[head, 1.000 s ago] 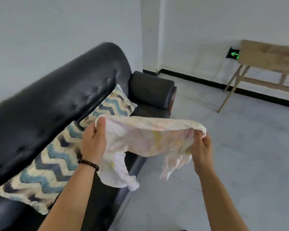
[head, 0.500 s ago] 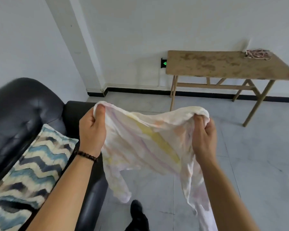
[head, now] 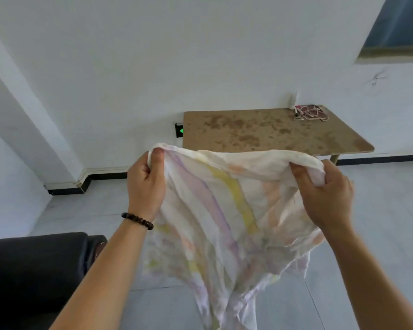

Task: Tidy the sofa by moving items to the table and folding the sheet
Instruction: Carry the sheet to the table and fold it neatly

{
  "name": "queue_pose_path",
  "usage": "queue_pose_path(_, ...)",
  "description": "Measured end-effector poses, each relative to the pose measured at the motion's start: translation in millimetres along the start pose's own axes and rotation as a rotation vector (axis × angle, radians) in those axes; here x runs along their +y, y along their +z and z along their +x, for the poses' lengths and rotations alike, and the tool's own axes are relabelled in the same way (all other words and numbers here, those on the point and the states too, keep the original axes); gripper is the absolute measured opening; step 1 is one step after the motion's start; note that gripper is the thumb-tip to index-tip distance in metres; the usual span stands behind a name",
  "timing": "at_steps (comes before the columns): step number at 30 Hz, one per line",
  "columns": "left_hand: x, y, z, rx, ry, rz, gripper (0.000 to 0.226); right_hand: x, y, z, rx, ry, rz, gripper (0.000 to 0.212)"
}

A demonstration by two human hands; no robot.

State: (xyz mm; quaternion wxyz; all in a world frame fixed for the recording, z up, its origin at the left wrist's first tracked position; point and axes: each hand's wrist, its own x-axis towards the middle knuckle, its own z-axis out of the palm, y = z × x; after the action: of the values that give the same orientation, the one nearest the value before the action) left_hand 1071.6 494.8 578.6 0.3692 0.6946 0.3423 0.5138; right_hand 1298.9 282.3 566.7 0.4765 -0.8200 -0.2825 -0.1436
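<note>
You hold the sheet (head: 224, 210) spread between both hands.
Your left hand (head: 146, 184) and right hand (head: 324, 194) each clench a top corner; it hangs below your grips, the table (head: 272, 132) beyond.

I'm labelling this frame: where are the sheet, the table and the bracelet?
sheet (head: 234, 194): head view, on its yellow stripe.
table (head: 260, 132): head view, on the bare stained top.
bracelet (head: 137, 220): head view, on the beads at the wrist.
</note>
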Motion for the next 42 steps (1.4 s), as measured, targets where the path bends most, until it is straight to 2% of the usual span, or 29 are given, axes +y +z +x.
queue_pose_path(4,-13.1,81.1,76.5,0.003,0.12,0.04,0.051,46.7,26.4,77.2,0.077,-0.036,-0.048,0.044)
queue_pose_path(8,-35.5,156.7,156.1,0.035,0.241,0.189,0.055,108.3,64.5,175.7,0.112,-0.041,-0.108,0.055)
queue_pose_path(11,-34.0,205.9,214.1,0.07,0.315,0.347,0.057,136.4,94.1,256.2,0.123,-0.036,-0.133,0.055)
queue_pose_path(16,-25.6,252.9,311.7,0.164,0.568,0.759,0.058,152.1,142.2,397.3,0.112,-0.061,-0.26,0.05)
queue_pose_path(21,-51.5,285.5,382.0,0.209,0.629,0.863,0.057,168.6,195.4,488.3,0.126,-0.166,-0.327,0.047)
queue_pose_path(25,-103.8,343.3,417.2,0.113,0.46,0.806,0.064,195.6,258.5,526.0,-0.017,-0.21,-0.495,0.051)
queue_pose_path(30,-203.0,407.6,456.8,-0.09,0.252,0.751,0.061,225.4,332.0,565.8,-0.198,-0.035,-0.542,0.04)
queue_pose_path(35,-292.5,458.7,487.1,-0.264,0.096,0.728,0.064,238.4,386.1,619.4,-0.165,0.101,-0.485,0.041)
queue_pose_path(38,-339.1,486.9,478.9,-0.441,-0.031,0.728,0.064,255.3,419.2,635.2,-0.167,0.136,-0.458,0.033)
queue_pose_path(40,-367.9,501.3,460.1,-0.559,-0.18,0.739,0.061,274.0,440.9,629.1,-0.25,0.165,-0.457,0.025)
queue_pose_path(42,-392.4,511.1,438.7,-0.633,-0.316,0.751,0.055,297.3,462.3,610.5,-0.461,0.22,-0.491,0.027)
